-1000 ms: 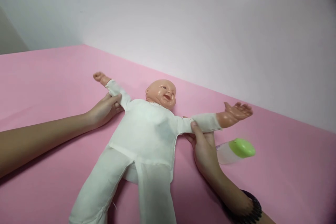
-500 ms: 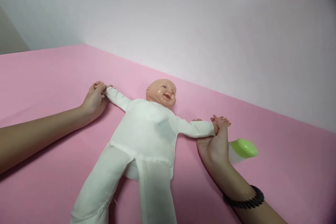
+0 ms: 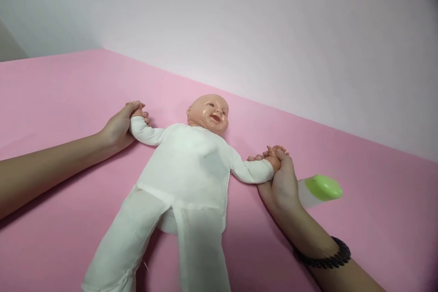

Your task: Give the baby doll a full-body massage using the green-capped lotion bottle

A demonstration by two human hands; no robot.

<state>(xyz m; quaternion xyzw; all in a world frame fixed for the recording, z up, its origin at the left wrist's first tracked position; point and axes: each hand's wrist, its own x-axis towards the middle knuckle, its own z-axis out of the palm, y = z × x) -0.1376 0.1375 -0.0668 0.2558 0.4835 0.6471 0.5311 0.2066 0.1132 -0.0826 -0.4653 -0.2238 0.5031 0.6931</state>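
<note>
Here, a plastic baby doll in a loose white cloth suit lies on its back on a flat, bright pink surface. Its bald, smiling head points toward the far side, its legs run off the bottom edge of the view, and its arms stretch out to either side.

The person's bare left hand reaches in from the left and closes around the doll's small plastic hand, just past the white cuff. The person's bare right hand, a black beaded bracelet around its wrist, comes up from the lower right and is closed around the doll's other plastic hand, with the tiny doll fingers showing above the grip.

Just beside the right hand lies a translucent bottle with a bright green cap, slightly blurred. Behind the pink surface rises a smooth, pale lilac-white wall.
</note>
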